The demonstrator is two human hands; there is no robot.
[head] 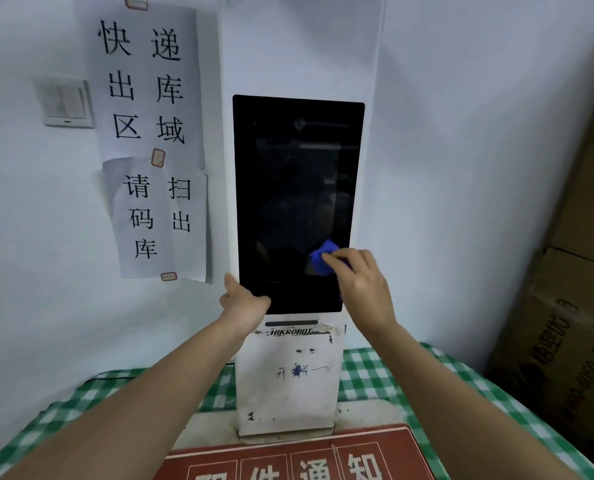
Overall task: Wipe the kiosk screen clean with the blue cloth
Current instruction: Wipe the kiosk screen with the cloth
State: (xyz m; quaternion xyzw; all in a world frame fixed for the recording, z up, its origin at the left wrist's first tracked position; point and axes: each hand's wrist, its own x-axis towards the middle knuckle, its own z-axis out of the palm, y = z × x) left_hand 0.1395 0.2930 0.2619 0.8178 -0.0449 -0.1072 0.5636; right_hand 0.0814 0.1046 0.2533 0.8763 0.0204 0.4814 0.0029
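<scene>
Head view: right hand (359,282) grips blue cloth (323,258) against kiosk screen (295,188); left hand (241,299) clasps its lower-left edge.

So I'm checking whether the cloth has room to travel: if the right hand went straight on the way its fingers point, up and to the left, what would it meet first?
Probably only more dark kiosk screen: the right hand presses the blue cloth there already.

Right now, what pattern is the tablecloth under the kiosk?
Green and white check, on the tablecloth, clearest in the head view.
</scene>
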